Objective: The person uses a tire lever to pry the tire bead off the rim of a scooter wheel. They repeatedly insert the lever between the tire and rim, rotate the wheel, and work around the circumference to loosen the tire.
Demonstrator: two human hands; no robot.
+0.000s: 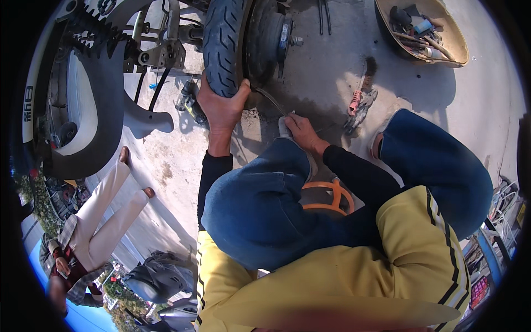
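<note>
Left hand (221,108): fingers curled over the lower edge of the tyre (223,44), gripping it. Right hand (300,131): fingers closed on a pale rag (284,126), low beside the wheel, near a thin cable (271,99). Wire brush (366,74) and pliers (357,108) lie on the concrete (332,72) nearby. Tool tray (423,30) stands well apart.

1. A white panel with dark printed marks (29,102) was seen at the far left, set on the curved white edge of the scooter body (83,105); it was narrow and upright.
2. A small blue-and-white container (423,26), perhaps a tube or can, was seen in the tan tray (459,47) at the upper right, among tools; its label could not be made out.
3. No screens or signs were seen.
</note>
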